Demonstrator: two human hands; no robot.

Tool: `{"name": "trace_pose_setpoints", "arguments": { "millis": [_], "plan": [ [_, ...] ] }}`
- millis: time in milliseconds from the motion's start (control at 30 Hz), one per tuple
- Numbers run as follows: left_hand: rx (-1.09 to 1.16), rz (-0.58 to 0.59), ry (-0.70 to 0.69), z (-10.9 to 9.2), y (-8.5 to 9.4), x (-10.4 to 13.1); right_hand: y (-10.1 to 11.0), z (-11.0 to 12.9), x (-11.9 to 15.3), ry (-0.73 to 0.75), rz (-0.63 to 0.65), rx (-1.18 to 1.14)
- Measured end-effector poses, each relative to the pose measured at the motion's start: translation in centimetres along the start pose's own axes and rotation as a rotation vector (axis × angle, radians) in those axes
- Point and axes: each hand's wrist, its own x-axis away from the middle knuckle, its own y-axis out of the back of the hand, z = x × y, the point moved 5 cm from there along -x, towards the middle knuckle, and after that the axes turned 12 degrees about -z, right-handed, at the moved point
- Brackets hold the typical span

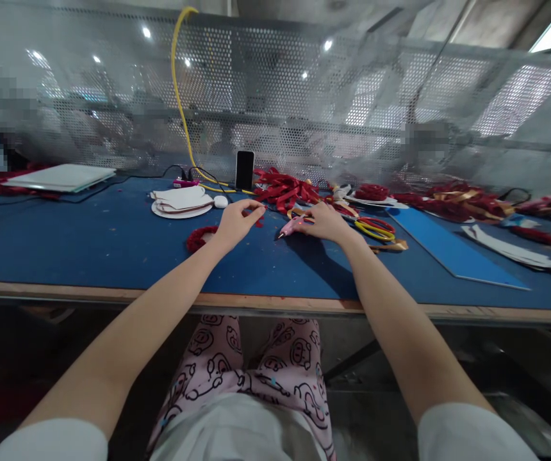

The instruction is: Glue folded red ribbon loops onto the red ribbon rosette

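Pale short sleeves [472,432], pink trousers [299,358] with black cartoon outlines

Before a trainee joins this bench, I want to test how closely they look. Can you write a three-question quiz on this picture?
1. True or false: the phone lies flat.
2. Which thing does the right hand hold? A) the white mouse B) the pink tool C) the blue board
3. Fill in the colour: the cable hanging down to the left of the phone is ____.

Key:
1. False; it stands upright.
2. B
3. yellow
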Motion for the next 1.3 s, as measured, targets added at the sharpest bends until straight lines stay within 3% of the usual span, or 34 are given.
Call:
{"name": "trace_pose_setpoints", "arguments": {
  "millis": [67, 233, 300, 367, 667, 800, 900, 1033, 1167, 1300],
  "plan": [
    [0.019, 0.001, -0.011, -0.1, 0.0, 0.0, 0.6, 1.4, -0.2, -0.008, -0.107, -0.080],
    [0.042, 0.026, -0.016, -0.1, -0.2, 0.2, -1.0, 6.2, -0.2, 0.098, -0.001, -0.537],
    [0.032, 0.031, 0.005, 0.0, -0.2, 0.3, -1.3, 7.0, -0.3, 0.133, -0.030, -0.608],
    [0.032, 0.027, 0.025, 0.0, -0.2, 0.3, -1.1, 6.8, -0.5, 0.086, -0.117, -0.641],
    [0.054, 0.012, 0.025, -0.1, 0.0, 0.3, 0.2, 2.6, -0.5, -0.369, -0.442, -0.817],
    [0.060, 0.006, 0.038, 0.1, 0.0, 0.3, -0.2, 1.9, -0.6, -0.469, -0.519, -0.897],
    [0.034, 0.003, 0.052, 0.2, 0.1, 0.2, 0.2, 1.8, -0.9, -0.460, -0.592, -1.045],
    [0.022, -0.015, 0.062, 0.4, 0.2, 0.2, 1.2, 2.1, -1.2, -0.470, -0.445, -1.266],
    [0.058, -0.037, 0.060, 0.6, 0.2, 0.1, 1.8, 2.3, -0.8, -0.600, -0.231, -1.269],
    [0.072, -0.053, 0.042, 1.0, 0.2, -0.1, 1.7, 2.4, -0.7, -0.586, -0.253, -1.289]
  ]
}}
